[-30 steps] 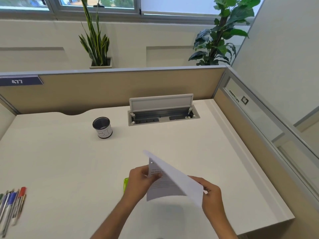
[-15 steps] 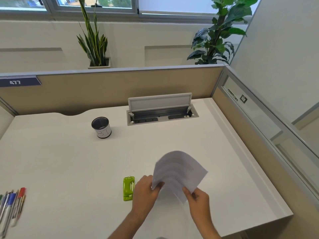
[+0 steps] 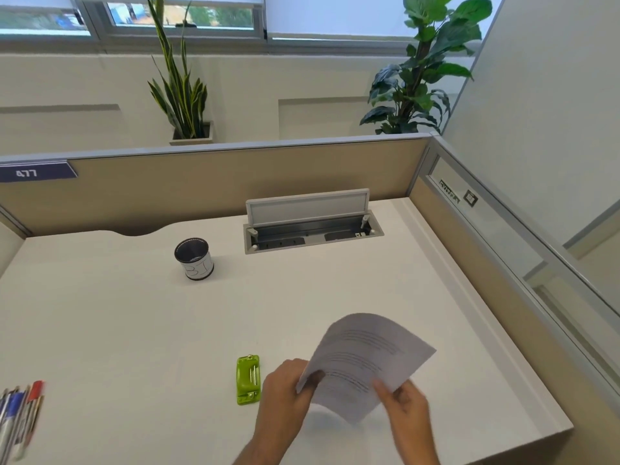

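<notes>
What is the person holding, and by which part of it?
A bowed printed paper: the left hand pinches its left edge, the right hand its near edge.

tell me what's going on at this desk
A person holds a printed sheet up off the desk. The left grip pinches its left edge and the right grip its near edge, so the sheet bows upward between them. A green tool lies flat just left of the left grip, untouched. A cup stands farther back, and pens lie at the desk's left edge.
</notes>
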The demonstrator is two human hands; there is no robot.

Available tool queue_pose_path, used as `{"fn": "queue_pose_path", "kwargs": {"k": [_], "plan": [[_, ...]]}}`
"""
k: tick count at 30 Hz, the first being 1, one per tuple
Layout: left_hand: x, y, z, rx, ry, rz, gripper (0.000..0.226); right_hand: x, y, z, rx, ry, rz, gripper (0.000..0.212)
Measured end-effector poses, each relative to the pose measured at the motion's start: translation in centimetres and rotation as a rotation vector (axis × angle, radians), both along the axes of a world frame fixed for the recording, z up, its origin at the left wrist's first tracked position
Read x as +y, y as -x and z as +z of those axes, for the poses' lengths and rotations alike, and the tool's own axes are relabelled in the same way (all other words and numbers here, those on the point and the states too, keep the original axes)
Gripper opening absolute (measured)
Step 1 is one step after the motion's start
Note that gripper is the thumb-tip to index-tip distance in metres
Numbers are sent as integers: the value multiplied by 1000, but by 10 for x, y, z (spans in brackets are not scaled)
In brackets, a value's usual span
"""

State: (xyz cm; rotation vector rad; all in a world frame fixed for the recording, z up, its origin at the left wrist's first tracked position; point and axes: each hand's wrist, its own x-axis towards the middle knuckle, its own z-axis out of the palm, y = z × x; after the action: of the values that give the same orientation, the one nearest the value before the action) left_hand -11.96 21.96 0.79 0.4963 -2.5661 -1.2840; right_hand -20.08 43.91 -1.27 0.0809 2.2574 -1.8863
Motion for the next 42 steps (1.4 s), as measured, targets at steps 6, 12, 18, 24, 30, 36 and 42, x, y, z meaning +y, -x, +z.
{"fn": "queue_pose_path", "kwargs": {"k": [6,12,18,24,30,36,42], "plan": [[-23,9,76,16,554,-308,17,59,35,86,538,-285,25,97],[-2,25,93,-99,694,-469,27,53,39,115,148,-206,377,28],[-41,20,87,-201,400,-408,23,77,37,92,239,-229,310,41],[-58,8,62,4,-352,-101,9,87,39,52,38,-91,146,27],[-38,12,22,48,-511,87,11,68,38,17,-13,-92,8,12],[-19,-5,-30,-147,-426,62,26,63,18,-27,-164,-105,-46,14],[-30,-2,-12,-75,-663,149,14,73,22,-9,-155,16,-87,13]]}}
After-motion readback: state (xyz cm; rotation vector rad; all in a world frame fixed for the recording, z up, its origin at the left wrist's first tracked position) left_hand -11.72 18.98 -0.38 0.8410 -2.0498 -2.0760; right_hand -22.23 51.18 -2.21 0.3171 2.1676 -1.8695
